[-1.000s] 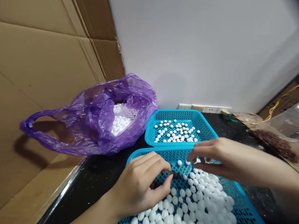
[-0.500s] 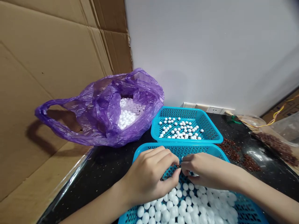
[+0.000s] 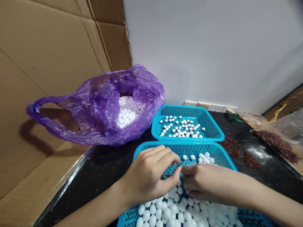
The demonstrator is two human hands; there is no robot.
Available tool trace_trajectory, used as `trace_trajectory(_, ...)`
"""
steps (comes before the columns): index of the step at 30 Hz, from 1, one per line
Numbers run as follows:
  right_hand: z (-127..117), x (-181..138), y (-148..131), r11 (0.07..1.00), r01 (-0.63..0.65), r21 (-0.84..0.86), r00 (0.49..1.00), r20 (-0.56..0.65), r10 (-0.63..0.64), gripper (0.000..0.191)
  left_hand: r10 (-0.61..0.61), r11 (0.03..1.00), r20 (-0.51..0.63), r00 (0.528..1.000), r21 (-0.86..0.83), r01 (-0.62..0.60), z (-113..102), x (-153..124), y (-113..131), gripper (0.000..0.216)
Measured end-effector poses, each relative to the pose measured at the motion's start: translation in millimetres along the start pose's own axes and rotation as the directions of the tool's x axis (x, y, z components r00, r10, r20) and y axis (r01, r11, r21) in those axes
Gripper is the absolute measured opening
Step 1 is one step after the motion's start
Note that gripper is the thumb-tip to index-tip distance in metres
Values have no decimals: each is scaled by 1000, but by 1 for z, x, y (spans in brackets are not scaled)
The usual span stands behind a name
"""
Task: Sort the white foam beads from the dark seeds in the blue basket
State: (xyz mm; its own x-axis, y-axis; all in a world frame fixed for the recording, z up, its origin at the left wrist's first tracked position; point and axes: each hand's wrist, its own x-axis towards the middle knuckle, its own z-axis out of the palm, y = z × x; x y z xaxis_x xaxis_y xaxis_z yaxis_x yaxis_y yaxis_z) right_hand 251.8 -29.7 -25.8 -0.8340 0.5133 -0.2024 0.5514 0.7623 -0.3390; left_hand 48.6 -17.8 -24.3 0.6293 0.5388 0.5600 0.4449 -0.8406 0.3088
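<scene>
Your left hand (image 3: 151, 176), right hand (image 3: 203, 184) curled, fingertips meeting over basket (image 3: 151, 145) of beads (image 3: 175, 208); grip: cannot tell; black counter (image 3: 106, 170); cardboard (image 3: 47, 56) left; white wall (image 3: 213, 47) behind.

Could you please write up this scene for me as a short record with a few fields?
Hands: left hand and right hand low over the near basket, fingertips meeting above its white balls; anything pinched is hidden
Behind: far basket with smaller white beads
Left side: open purple bag with more such balls, cardboard behind it
Surface: black table, brown bits scattered right of the baskets
</scene>
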Motion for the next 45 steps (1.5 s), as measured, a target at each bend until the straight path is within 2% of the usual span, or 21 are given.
trace_trajectory(4,-24,-18,16,957,-58,283,987,-130,98,10,-1,1000,-2,1000,-2,1,0,0,0,3)
trace_trajectory(8,-30,-27,28,900,-49,433,989,-107,106,9,-6,1000,-2,1000,2,6,1,0,0,3)
trace_trajectory(10,-23,-25,26,908,-59,414,993,-69,96,9,-7,1000,-1,1000,5,7,1,0,0,3)
trace_trajectory(16,-1,-18,13,986,-80,147,997,21,77,7,-2,1000,-5,1000,6,2,1,0,0,2)
trace_trajectory(22,-5,-22,12,993,-90,79,995,37,87,9,-6,1000,-3,1000,1,6,2,0,0,2)
trace_trajectory(32,-7,-22,7,991,-96,93,995,43,92,8,-14,1000,3,1000,-8,14,3,0,0,2)
trace_trajectory(39,-11,-27,9,983,-88,163,996,10,87,7,-15,1000,-1,1000,2,15,2,0,0,2)
trace_trajectory(42,-27,-40,24,957,-73,280,994,-53,92,9,-18,1000,-5,1000,-10,18,0,2,-1,4)
trace_trajectory(45,-47,-64,53,920,-78,385,965,-202,166,13,-6,1000,-15,1000,-31,6,0,6,-3,5)
